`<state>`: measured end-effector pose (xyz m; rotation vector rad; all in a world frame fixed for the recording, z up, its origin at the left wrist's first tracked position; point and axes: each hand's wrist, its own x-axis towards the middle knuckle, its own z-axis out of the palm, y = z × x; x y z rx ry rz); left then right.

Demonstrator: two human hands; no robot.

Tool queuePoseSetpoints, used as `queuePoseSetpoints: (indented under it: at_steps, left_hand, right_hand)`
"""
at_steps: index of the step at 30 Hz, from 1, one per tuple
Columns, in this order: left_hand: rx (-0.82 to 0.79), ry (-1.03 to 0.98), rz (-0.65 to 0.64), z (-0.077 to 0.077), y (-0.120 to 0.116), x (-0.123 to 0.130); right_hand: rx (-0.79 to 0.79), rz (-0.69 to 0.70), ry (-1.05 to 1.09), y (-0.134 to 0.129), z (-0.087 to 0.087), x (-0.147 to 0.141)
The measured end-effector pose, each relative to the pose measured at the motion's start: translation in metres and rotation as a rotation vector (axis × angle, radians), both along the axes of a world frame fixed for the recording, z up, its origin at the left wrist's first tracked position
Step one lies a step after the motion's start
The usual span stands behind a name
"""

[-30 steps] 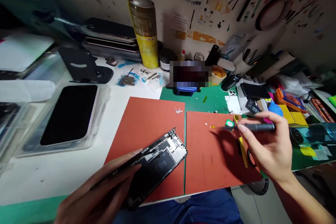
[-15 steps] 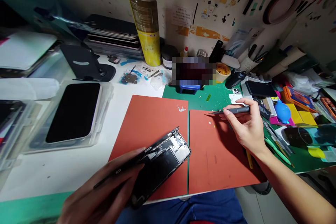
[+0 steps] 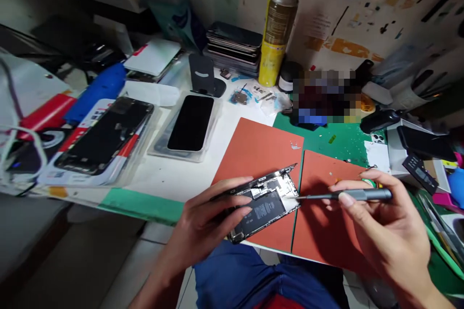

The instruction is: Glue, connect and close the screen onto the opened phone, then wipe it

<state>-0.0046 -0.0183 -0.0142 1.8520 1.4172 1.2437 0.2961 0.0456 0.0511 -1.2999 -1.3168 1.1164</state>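
Note:
An opened phone [image 3: 266,205], its battery and inner parts showing, is tilted above the reddish-brown mat [image 3: 250,149]. My left hand [image 3: 213,217] is closed round its near left end, fingers along the far edge and thumb over the battery. In my right hand [image 3: 387,222] is a slim grey screwdriver [image 3: 362,195], pinched between thumb and fingers. Its thin tip points left and reaches over the silvery upper end of the phone; whether it touches cannot be made out. A small bright metal piece [image 3: 295,146] lies on the mat behind the phone.
To the left, a black-screened phone [image 3: 191,123] lies on a clear case, and a detached phone screen [image 3: 108,135] rests on a box. A yellow spray can [image 3: 277,34] stands at the back by a phone stand [image 3: 203,75]. A loose battery [image 3: 420,174] and several tools lie right.
The view has swung left. My right hand has brought the screwdriver from above the right mat to the phone's upper end. The phone in my left hand now lies flatter, its battery more visible.

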Motion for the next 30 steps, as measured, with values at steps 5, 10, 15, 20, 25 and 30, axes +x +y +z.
queuePoseSetpoints:
  at_steps: [5,10,15,20,25,30]
  left_hand:
    - [0.025,0.014,-0.011,0.003,0.002,0.002]
    - [0.037,0.003,-0.015,0.001,0.004,0.001]
    - [0.073,-0.068,-0.036,0.000,0.005,0.002]
    - [0.085,-0.067,-0.029,-0.001,0.005,0.003]
    - [0.088,-0.057,-0.031,0.000,0.005,0.003]
    - [0.091,-0.057,-0.033,-0.001,0.005,0.003]
  right_hand:
    - [-0.028,0.062,0.030,-0.017,-0.014,-0.028]
    - [0.014,0.090,0.007,-0.020,-0.017,-0.043]
    - [0.068,0.119,-0.036,-0.021,-0.014,-0.051]
    - [0.081,0.113,-0.047,-0.021,-0.012,-0.057]
    - [0.080,0.121,-0.045,-0.021,-0.011,-0.057]
    - [0.065,0.115,-0.033,-0.022,-0.013,-0.055]
